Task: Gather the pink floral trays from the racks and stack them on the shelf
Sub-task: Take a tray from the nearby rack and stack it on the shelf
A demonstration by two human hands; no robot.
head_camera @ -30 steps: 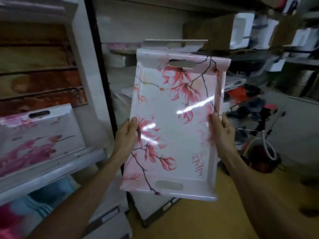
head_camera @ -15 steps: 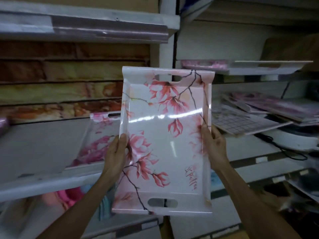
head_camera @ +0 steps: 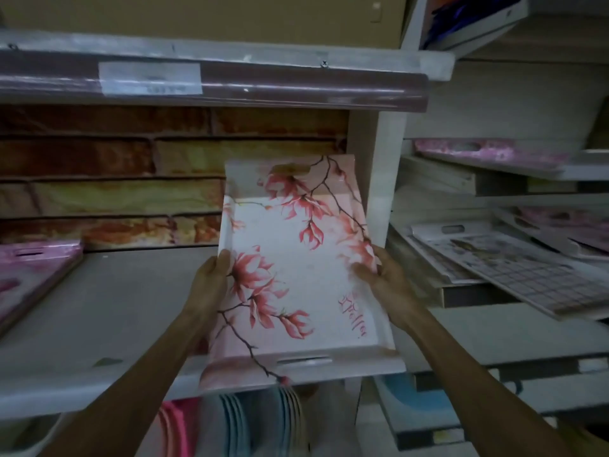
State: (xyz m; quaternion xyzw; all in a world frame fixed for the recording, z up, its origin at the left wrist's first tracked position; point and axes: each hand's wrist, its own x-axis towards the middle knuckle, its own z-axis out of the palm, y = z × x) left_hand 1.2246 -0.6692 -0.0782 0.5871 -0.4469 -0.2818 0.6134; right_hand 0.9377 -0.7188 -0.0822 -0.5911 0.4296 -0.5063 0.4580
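Note:
I hold a white tray with pink magnolia flowers (head_camera: 296, 275) by its two long sides. My left hand (head_camera: 211, 282) grips the left rim and my right hand (head_camera: 382, 282) grips the right rim. The tray lies nearly flat over the right part of the grey shelf (head_camera: 99, 318), its near handle slot past the shelf's front edge. Whether another tray lies under it is hidden. Another pink floral tray (head_camera: 29, 278) lies at the shelf's far left. A further pink tray (head_camera: 487, 153) rests on an upper rack to the right.
A white upright post (head_camera: 379, 179) divides the shelf from the right racks. Patterned trays (head_camera: 514, 258) lie slanted on the right rack. An upper shelf edge with a label (head_camera: 151, 77) overhangs. Pink and blue plates (head_camera: 250, 423) stand below the shelf.
The view swung left and closer to the shelf. The tray in my hands went from upright to nearly flat, lowered over the shelf where a pink tray showed earlier.

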